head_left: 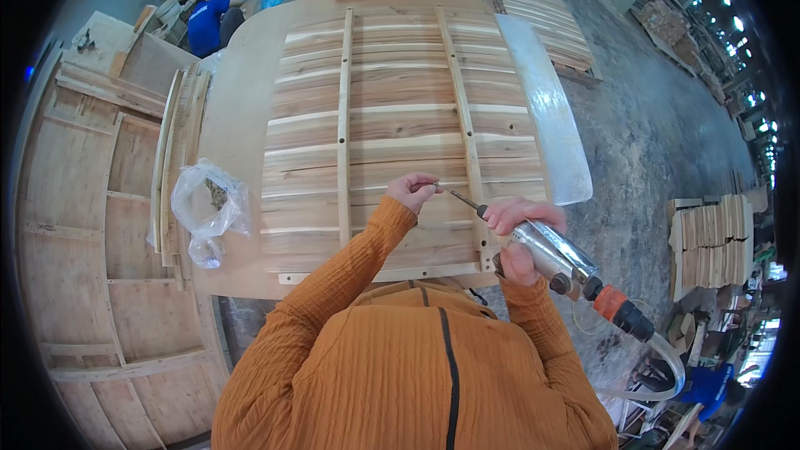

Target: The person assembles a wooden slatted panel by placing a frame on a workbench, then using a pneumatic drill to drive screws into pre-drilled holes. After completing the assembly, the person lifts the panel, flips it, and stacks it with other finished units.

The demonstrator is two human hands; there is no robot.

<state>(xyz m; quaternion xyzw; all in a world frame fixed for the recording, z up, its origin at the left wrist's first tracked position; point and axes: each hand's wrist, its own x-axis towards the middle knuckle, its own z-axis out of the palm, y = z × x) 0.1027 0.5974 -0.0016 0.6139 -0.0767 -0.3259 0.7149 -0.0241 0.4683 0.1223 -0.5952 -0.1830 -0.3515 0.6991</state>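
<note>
My left hand [412, 192] is closed in a pinch over the wooden panel, with what looks like a small screw between the fingertips, partly hidden. The tip of a long driver bit [462, 199] meets those fingertips. My right hand [523, 221] wraps round a silver air screwdriver [557, 256], which points up and left. Beneath both hands lies a slatted wooden panel [400, 121]. Two long battens, a left one [343, 129] and a right one [462, 112], cross its slats and have dark holes along them. Another strip [383, 273] runs along the near edge.
A clear hose [667, 358] trails from the driver at lower right. On the tabletop [237, 87], left of the panel, sits a plastic bag [208, 200] holding small pieces. Wood strips [177, 158] lie beyond it. Wood stacks [711, 242] stand right; people in blue [207, 27] are farther off.
</note>
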